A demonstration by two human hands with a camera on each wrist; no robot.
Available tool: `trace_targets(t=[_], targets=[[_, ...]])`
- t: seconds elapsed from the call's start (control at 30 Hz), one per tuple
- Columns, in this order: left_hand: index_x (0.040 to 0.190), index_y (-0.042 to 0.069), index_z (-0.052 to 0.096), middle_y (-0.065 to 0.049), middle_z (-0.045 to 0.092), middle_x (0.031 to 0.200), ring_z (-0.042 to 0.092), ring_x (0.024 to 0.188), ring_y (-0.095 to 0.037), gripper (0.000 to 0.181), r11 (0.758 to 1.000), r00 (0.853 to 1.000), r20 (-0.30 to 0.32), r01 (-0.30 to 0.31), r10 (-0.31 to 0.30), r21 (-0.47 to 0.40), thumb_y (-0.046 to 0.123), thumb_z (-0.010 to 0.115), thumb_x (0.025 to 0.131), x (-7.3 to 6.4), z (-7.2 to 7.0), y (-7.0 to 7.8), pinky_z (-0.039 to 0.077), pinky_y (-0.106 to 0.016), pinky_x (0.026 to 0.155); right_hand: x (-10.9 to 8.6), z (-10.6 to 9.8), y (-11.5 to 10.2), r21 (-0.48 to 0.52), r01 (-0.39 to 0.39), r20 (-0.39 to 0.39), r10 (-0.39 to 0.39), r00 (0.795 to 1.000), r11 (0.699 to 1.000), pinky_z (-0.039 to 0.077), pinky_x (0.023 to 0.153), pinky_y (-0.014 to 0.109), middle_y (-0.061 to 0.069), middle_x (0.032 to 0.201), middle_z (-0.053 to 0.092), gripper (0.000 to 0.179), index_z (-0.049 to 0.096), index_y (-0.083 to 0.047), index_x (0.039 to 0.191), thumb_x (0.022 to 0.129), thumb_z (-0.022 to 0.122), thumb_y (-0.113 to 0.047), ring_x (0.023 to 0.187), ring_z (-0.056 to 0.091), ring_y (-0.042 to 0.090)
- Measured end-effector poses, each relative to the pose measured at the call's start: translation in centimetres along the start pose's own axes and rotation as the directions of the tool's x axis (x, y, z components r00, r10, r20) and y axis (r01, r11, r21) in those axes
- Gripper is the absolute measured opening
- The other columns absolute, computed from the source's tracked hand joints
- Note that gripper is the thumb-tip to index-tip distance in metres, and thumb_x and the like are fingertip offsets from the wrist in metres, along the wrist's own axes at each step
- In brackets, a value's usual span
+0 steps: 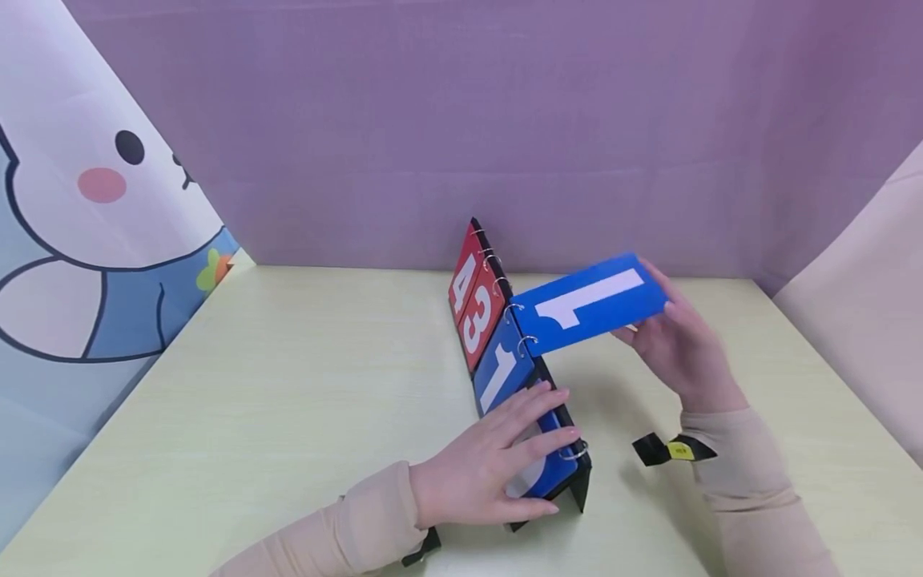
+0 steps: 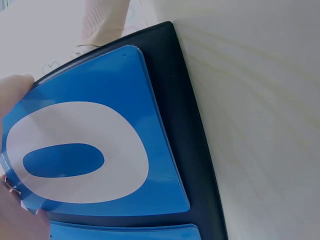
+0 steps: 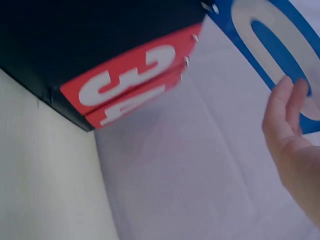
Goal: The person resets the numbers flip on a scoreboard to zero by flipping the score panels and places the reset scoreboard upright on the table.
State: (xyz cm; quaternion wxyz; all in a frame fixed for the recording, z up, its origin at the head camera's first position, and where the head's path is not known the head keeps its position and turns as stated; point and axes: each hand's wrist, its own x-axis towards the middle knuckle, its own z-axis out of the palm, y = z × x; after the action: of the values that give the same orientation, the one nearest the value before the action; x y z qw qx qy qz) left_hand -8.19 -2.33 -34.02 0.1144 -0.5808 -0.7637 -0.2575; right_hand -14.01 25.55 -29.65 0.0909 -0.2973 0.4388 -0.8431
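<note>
One hand (image 1: 685, 349) pinching card (image 1: 594, 304), left hand (image 1: 490, 469) gripping scoreboard (image 1: 502, 357)

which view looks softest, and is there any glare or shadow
Right wrist view: softest and dimmest, the black stand almost featureless; head view: fairly crisp, a soft shadow on the table beside the right sleeve; left wrist view: faint sheen on the blue 0 card, upper left pale and washed out.

Head view bright, evenly lit; soft shadows on table (image 1: 324, 353) beside right sleeve (image 1: 750, 481); purple backdrop (image 1: 404, 128) darker toward right. Left wrist view pale, washed out at upper left; faint sheen on blue card (image 2: 122, 127). Right wrist view dimmer; black board (image 3: 100, 37) nearly detailless, red cards (image 3: 125, 77) soft-edged, fingers (image 3: 277, 112) slightly blurred.
</note>
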Motion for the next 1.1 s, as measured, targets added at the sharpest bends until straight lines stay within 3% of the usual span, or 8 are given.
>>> trace_targets(t=[0.07,0.13,0.23,0.3,0.37,0.7,0.9,1.1], targets=[[0.144,0.015,0.026,-0.01,0.013,0.157,0.014,0.146,-0.025,0.081,1.0,1.0,0.003,0.004,-0.004,-0.004,0.04,0.072,0.082,0.0,0.0,0.0,0.02,-0.04,0.118,0.2,1.0,0.5,-0.101,0.049,0.015,-0.048,0.999,0.994,0.047,0.1,0.035,0.006,0.136,0.049,0.053,0.023,-0.008,0.148,0.099,0.042,-0.013,0.12,0.053,0.02],[0.144,0.016,0.025,-0.01,0.012,0.157,0.014,0.146,-0.025,0.081,1.0,1.0,0.006,0.008,-0.008,-0.009,0.04,0.072,0.082,-0.1,0.0,0.0,0.02,-0.04,0.118,0.4,2.1,1.2,-0.254,0.056,-0.018,-0.063,0.998,0.966,0.048,0.098,0.033,0.005,0.135,0.05,0.054,0.023,-0.01,0.147,0.098,0.045,-0.009,0.118,0.055,0.018],[0.145,0.017,0.023,-0.01,0.011,0.157,0.013,0.146,-0.024,0.083,1.0,1.0,0.013,0.015,-0.015,-0.015,0.039,0.071,0.082,-0.1,0.0,0.0,0.021,-0.041,0.117,0.4,3.7,2.2,-0.505,-0.02,-0.127,-0.051,0.991,0.863,0.05,0.093,0.026,0.001,0.133,0.049,0.057,0.021,-0.014,0.147,0.097,0.048,-0.005,0.114,0.058,0.012],[0.146,0.018,0.022,-0.009,0.011,0.157,0.012,0.147,-0.024,0.083,1.0,1.0,0.017,0.019,-0.019,-0.02,0.04,0.071,0.083,-0.2,0.0,0.0,0.021,-0.041,0.117,0.7,4.5,2.8,-0.605,-0.065,-0.172,-0.05,0.984,0.793,0.051,0.091,0.025,0.0,0.133,0.049,0.059,0.019,-0.014,0.147,0.096,0.048,-0.003,0.113,0.059,0.01],[0.146,0.018,0.022,-0.01,0.011,0.157,0.012,0.147,-0.024,0.083,1.0,1.0,0.017,0.019,-0.018,-0.022,0.039,0.071,0.083,-0.2,0.1,0.0,0.021,-0.041,0.117,1.0,5.1,3.4,-0.645,-0.086,-0.191,-0.052,0.98,0.759,0.052,0.089,0.025,0.0,0.132,0.049,0.061,0.018,-0.014,0.147,0.096,0.048,-0.001,0.111,0.06,0.009],[0.145,0.016,0.023,-0.011,0.013,0.156,0.014,0.146,-0.025,0.082,1.0,1.0,0.001,-0.004,0.004,-0.009,0.039,0.071,0.082,-0.1,0.2,0.0,0.021,-0.041,0.117,2.7,6.7,4.9,-0.684,-0.128,-0.226,-0.043,0.973,0.718,0.05,0.092,0.023,0.017,0.139,0.045,0.072,0.015,-0.025,0.151,0.094,0.053,-0.004,0.115,0.057,0.014],[0.144,0.016,0.022,-0.013,0.014,0.156,0.014,0.146,-0.026,0.083,0.999,0.999,-0.022,-0.028,0.028,0.02,0.04,0.072,0.082,-0.1,0.2,-0.1,0.019,-0.04,0.118,3.1,7.0,5.3,-0.758,-0.123,-0.19,-0.036,0.981,0.64,0.051,0.092,0.036,0.013,0.14,0.046,0.069,0.026,-0.019,0.148,0.09,0.061,-0.006,0.121,0.051,0.03],[0.142,0.012,0.026,-0.015,0.018,0.154,0.018,0.145,-0.029,0.081,0.994,0.993,-0.081,-0.078,0.084,0.079,0.04,0.072,0.081,-0.1,0.3,-0.2,0.02,-0.04,0.118,3.3,7.0,5.4,-0.836,-0.076,-0.122,-0.047,0.991,0.544,0.038,0.105,0.054,0.012,0.136,0.052,0.051,0.051,-0.006,0.134,0.086,0.066,-0.003,0.126,0.048,0.028]])
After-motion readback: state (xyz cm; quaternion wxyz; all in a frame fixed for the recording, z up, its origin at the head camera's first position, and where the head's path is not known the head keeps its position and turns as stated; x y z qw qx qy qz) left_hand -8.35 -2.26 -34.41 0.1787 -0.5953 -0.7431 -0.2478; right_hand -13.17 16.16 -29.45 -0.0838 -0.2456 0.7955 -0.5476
